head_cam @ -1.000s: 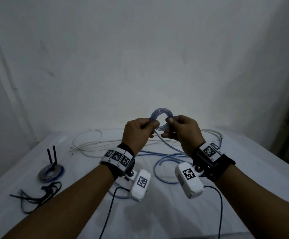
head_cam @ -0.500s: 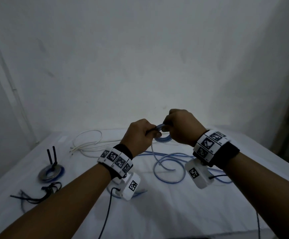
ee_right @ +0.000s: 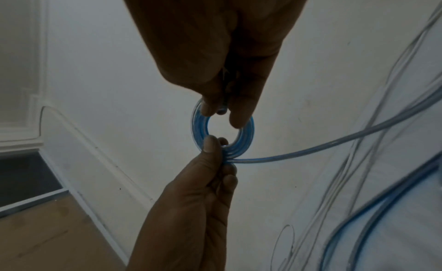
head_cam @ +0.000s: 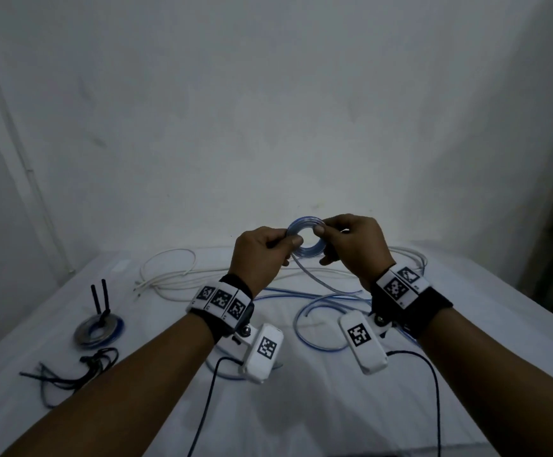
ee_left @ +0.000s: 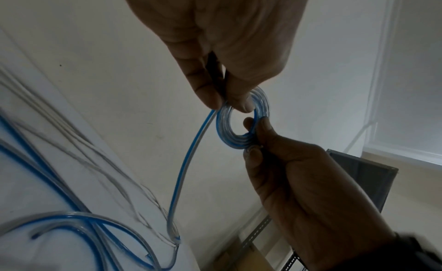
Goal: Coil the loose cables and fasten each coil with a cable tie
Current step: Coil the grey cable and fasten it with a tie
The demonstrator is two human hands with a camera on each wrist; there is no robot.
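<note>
A small flat coil of clear-blue cable (head_cam: 293, 225) hangs in the air above the table, facing me. My left hand (head_cam: 289, 240) pinches its left rim between thumb and forefinger. On the right rim, my right hand (head_cam: 321, 230) pinches the same way. The left wrist view shows the coil (ee_left: 222, 124) as several tight turns, held by my left hand (ee_left: 227, 105) from above and my right hand (ee_left: 253, 137) from below. The loose tail (ee_left: 186, 161) drops to the table and joins the uncoiled blue loops (head_cam: 314, 324). A loose white cable (head_cam: 169, 275) lies behind.
At the left of the white table (head_cam: 301, 407) sits a tied coil (head_cam: 98, 329) with two black tie ends standing up. A heap of black cable ties (head_cam: 70, 371) lies in front of it. Black camera leads (head_cam: 209, 390) trail toward me.
Half a second ago my right hand was rolled over the coil, lower down. Both hands have since lifted and the coil faces me again. The loose blue loops on the table have shifted.
</note>
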